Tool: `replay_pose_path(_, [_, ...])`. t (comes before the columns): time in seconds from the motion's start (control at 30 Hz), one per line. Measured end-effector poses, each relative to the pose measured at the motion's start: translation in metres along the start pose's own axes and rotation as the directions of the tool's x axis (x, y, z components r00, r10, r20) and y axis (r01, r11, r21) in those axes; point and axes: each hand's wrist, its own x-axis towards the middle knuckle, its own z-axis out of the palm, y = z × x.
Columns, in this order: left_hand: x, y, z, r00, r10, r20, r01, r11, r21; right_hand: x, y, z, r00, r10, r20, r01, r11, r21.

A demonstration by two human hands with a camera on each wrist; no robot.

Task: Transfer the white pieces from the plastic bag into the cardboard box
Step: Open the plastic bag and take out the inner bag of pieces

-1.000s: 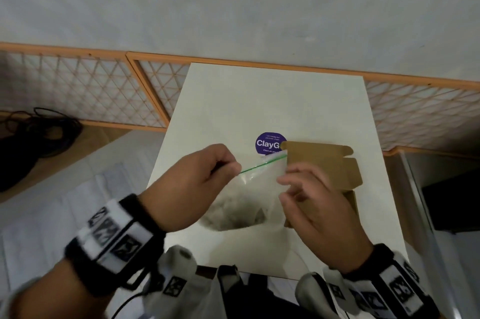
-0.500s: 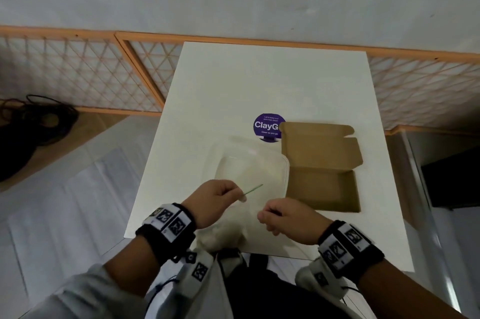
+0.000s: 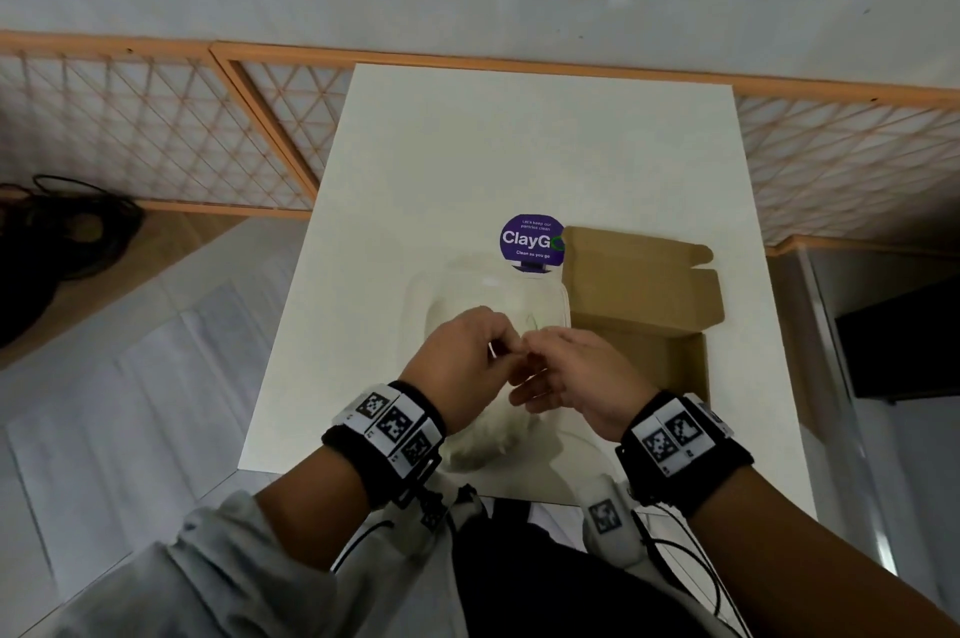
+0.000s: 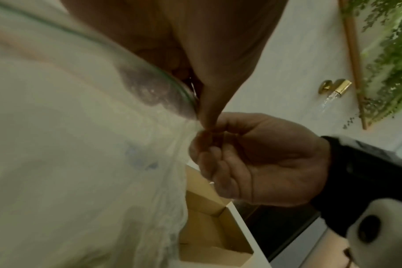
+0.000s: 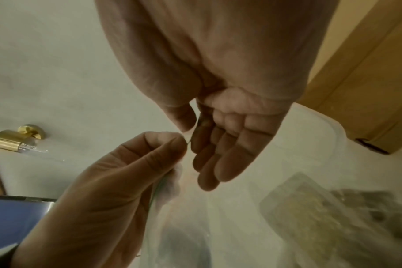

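Fingertips of left hand (image 3: 470, 357) and right hand (image 3: 576, 372) pinching plastic bag (image 3: 488, 435) seal, lower centre; pull lips apart evenly, mouth toward cardboard box (image 3: 644, 325).

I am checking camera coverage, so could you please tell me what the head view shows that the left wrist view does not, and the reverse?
Only the head view shows the purple ClayGo sticker, the whole white table, the lattice fence and the box's open lid. Only the left wrist view shows the bag's green zip strip, a gold fixture and green foliage. Both show the left hand, the right hand pinching the plastic bag, and the cardboard box.
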Motion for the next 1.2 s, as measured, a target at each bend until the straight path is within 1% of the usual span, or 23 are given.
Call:
replay_pose_path(0.1, [0.000, 0.000, 0.005, 0.994, -0.108, 0.015, 0.108, 0.994, -0.030, 0.004, 0.003, -0.001, 1.000, -0.009, -0.025, 0.010, 1.000, 0.023])
replay_pose_path(0.2, [0.001, 0.000, 0.005, 0.975, -0.220, 0.041, 0.224, 0.961, -0.162, 0.007, 0.006, -0.007, 0.996, -0.042, -0.075, 0.042, 0.999, 0.002])
replay_pose_path(0.23, [0.002, -0.004, 0.005, 0.963, -0.264, 0.051, 0.269, 0.940, -0.210, 0.009, 0.009, -0.011, 0.994, -0.059, -0.096, 0.053, 0.996, -0.065])
replay_pose_path(0.27, [0.004, -0.007, 0.004, 0.949, -0.310, 0.053, 0.313, 0.913, -0.263, 0.009, 0.012, -0.016, 0.990, -0.084, -0.113, 0.060, 0.978, -0.198])
replay_pose_path(0.3, [0.006, -0.011, 0.003, 0.930, -0.363, 0.057, 0.361, 0.874, -0.326, 0.009, 0.016, -0.020, 0.989, -0.111, -0.101, 0.064, 0.921, -0.383])
replay_pose_path(0.33, [0.008, -0.013, 0.002, 0.903, -0.419, 0.090, 0.417, 0.811, -0.410, 0.009, 0.021, -0.023, 0.993, -0.112, -0.045, 0.070, 0.836, -0.544])
replay_pose_path(0.37, [0.009, -0.015, 0.004, 0.873, -0.466, 0.143, 0.468, 0.719, -0.515, 0.011, 0.027, -0.025, 0.996, -0.092, 0.023, 0.086, 0.767, -0.635])
replay_pose_path(0.43, [0.010, -0.013, 0.006, 0.821, -0.490, 0.293, 0.533, 0.476, -0.699, 0.011, 0.035, -0.020, 0.993, -0.066, 0.097, 0.114, 0.736, -0.667])
replay_pose_path(0.47, [0.009, -0.009, 0.007, 0.807, -0.480, 0.344, 0.547, 0.386, -0.743, 0.012, 0.038, -0.016, 0.991, -0.086, 0.099, 0.130, 0.726, -0.676])
replay_pose_path(0.5, [0.008, -0.007, 0.009, 0.801, -0.467, 0.374, 0.549, 0.324, -0.771, 0.015, 0.041, -0.012, 0.989, -0.118, 0.087, 0.144, 0.694, -0.706])
replay_pose_path(0.6, [0.006, -0.011, 0.013, 0.814, -0.448, 0.370, 0.524, 0.291, -0.800, 0.023, 0.046, -0.004, 0.966, -0.246, 0.084, 0.213, 0.563, -0.798])
replay_pose_path(0.7, [0.005, -0.023, 0.013, 0.820, -0.449, 0.355, 0.499, 0.257, -0.828, 0.027, 0.046, -0.007, 0.941, -0.323, 0.105, 0.277, 0.549, -0.789])
replay_pose_path(0.73, [0.004, -0.025, 0.012, 0.827, -0.443, 0.346, 0.491, 0.269, -0.829, 0.026, 0.045, -0.009, 0.936, -0.339, 0.100, 0.287, 0.562, -0.776])
replay_pose_path(0.77, [0.001, -0.029, 0.012, 0.837, -0.435, 0.331, 0.484, 0.309, -0.819, 0.025, 0.044, -0.011, 0.929, -0.359, 0.091, 0.298, 0.580, -0.758])
replay_pose_path(0.8, [-0.001, -0.031, 0.012, 0.853, -0.419, 0.310, 0.478, 0.394, -0.785, 0.024, 0.043, -0.012, 0.920, -0.383, 0.081, 0.312, 0.591, -0.744])
replay_pose_path(0.83, [-0.004, -0.032, 0.013, 0.874, -0.393, 0.286, 0.466, 0.514, -0.720, 0.022, 0.043, -0.012, 0.911, -0.406, 0.075, 0.326, 0.594, -0.736])
replay_pose_path(0.87, [-0.006, -0.032, 0.015, 0.894, -0.362, 0.264, 0.445, 0.645, -0.621, 0.021, 0.044, -0.011, 0.902, -0.425, 0.075, 0.337, 0.586, -0.736])
replay_pose_path(0.9, [-0.008, -0.031, 0.017, 0.912, -0.333, 0.238, 0.409, 0.751, -0.518, 0.020, 0.044, -0.009, 0.898, -0.433, 0.079, 0.343, 0.577, -0.741])
replay_pose_path(0.93, [-0.009, -0.030, 0.019, 0.929, -0.310, 0.203, 0.369, 0.819, -0.439, 0.020, 0.045, -0.008, 0.898, -0.432, 0.084, 0.343, 0.567, -0.749])
replay_pose_path(1.0, [-0.009, -0.028, 0.023, 0.957, -0.258, 0.131, 0.287, 0.898, -0.333, 0.019, 0.043, -0.007, 0.895, -0.433, 0.105, 0.352, 0.544, -0.762])
replay_pose_path(1.07, [-0.007, -0.027, 0.020, 0.976, -0.205, 0.068, 0.215, 0.951, -0.222, 0.016, 0.040, -0.011, 0.886, -0.451, 0.108, 0.363, 0.532, -0.765])
replay_pose_path(1.13, [-0.005, -0.034, 0.012, 0.978, -0.207, -0.012, 0.202, 0.965, -0.165, 0.012, 0.040, -0.022, 0.876, -0.477, 0.073, 0.358, 0.541, -0.761])
replay_pose_path(1.2, [-0.004, -0.042, 0.003, 0.974, -0.226, -0.027, 0.219, 0.964, -0.152, 0.007, 0.042, -0.031, 0.859, -0.509, 0.046, 0.358, 0.536, -0.765])
